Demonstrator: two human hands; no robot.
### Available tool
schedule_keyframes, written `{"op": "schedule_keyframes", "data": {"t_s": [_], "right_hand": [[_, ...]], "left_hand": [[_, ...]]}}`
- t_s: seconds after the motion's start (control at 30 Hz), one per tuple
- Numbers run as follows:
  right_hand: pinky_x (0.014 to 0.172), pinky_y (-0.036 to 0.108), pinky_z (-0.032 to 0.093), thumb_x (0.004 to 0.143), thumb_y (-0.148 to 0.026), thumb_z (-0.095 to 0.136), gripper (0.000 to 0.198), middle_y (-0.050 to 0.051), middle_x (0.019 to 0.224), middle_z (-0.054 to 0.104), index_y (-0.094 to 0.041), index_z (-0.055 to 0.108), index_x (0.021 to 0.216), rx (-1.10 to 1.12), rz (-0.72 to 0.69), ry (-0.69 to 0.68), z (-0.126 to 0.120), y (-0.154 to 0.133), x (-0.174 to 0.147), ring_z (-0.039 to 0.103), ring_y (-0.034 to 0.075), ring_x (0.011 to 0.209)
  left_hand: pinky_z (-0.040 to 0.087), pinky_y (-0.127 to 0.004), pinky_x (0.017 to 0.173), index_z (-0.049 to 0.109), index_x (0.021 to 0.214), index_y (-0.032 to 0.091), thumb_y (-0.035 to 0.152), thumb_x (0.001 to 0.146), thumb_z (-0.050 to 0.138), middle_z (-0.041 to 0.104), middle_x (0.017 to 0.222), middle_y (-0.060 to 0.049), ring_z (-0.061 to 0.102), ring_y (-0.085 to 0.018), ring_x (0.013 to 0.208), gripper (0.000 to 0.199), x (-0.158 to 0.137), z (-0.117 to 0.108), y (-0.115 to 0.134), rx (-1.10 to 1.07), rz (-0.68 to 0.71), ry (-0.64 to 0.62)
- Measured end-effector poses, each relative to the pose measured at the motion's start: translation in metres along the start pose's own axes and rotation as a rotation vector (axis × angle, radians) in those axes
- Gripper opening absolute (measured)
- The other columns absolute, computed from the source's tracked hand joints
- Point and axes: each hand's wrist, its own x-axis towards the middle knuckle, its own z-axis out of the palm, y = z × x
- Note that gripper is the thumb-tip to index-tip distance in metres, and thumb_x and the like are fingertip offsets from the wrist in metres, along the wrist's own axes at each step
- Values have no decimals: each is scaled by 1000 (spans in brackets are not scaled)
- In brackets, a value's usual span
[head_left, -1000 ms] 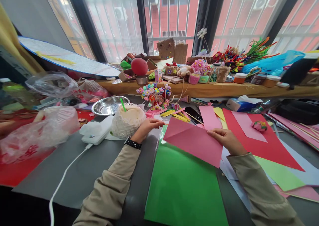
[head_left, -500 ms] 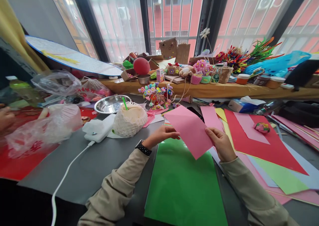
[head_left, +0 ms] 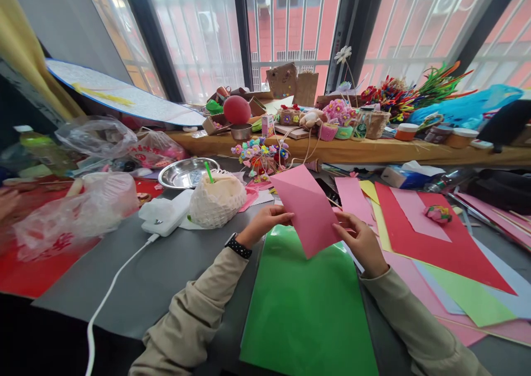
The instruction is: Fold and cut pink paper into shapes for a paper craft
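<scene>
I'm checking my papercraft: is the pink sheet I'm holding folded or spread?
Looks spread: the pink sheet shows one broad face between left hand and right hand; its back is hidden.

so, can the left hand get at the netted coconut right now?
Probably yes: the netted coconut sits close to the left hand, nothing visibly between, though that hand holds the raised pink sheet.

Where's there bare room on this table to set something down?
Grey tabletop shows bare between the left-hand red sheet and white cable, and between cable and left sleeve. The window ledge and right-hand papers are crowded.
</scene>
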Motion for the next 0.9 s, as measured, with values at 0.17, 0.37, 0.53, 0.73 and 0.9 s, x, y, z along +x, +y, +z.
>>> {"op": "schedule_keyframes", "data": {"t_s": [0.17, 0.37, 0.53, 0.73, 0.9], "right_hand": [[66, 30, 46, 70, -39, 51, 34, 8, 95, 60, -16, 54, 95, 97, 78, -106, 9, 0, -4, 56, 19, 83], [64, 27, 47, 65, -40, 57, 32, 4, 84, 62, -19, 51, 89, 359, 250, -129, 15, 7, -4, 58, 17, 78], [68, 28, 46, 63, -38, 61, 30, 4, 84, 61, -18, 52, 84, 416, 249, -131, 12, 13, 0, 57, 17, 78], [71, 33, 45, 64, -39, 60, 41, 7, 92, 58, -18, 46, 96, 290, 135, -41, 10, 12, 1, 55, 18, 81], [72, 33, 46, 63, -37, 61, 46, 9, 108, 47, -22, 42, 103, 214, 42, 33, 12, 4, -3, 52, 18, 87]], "left_hand": [[40, -26, 70, 62, 81, 10, 32, 66, 61, 60, 74, -4, 54, -12, 68, 27, -2, 1, 1, -78, 67, -65], [40, -28, 75, 60, 89, 11, 29, 66, 62, 60, 84, -6, 55, -14, 75, 29, 0, -1, -2, -242, 5, -70], [39, -29, 77, 62, 82, 10, 30, 61, 66, 61, 80, -6, 56, -13, 72, 30, 4, -7, -9, -291, -143, -15], [39, -27, 74, 63, 80, 11, 31, 60, 67, 62, 78, -5, 56, -11, 69, 29, 5, -5, -10, -275, -139, 20], [38, -27, 74, 63, 76, 10, 30, 60, 67, 61, 74, -4, 55, -11, 67, 26, 4, -5, -11, -285, -124, 43]]}}
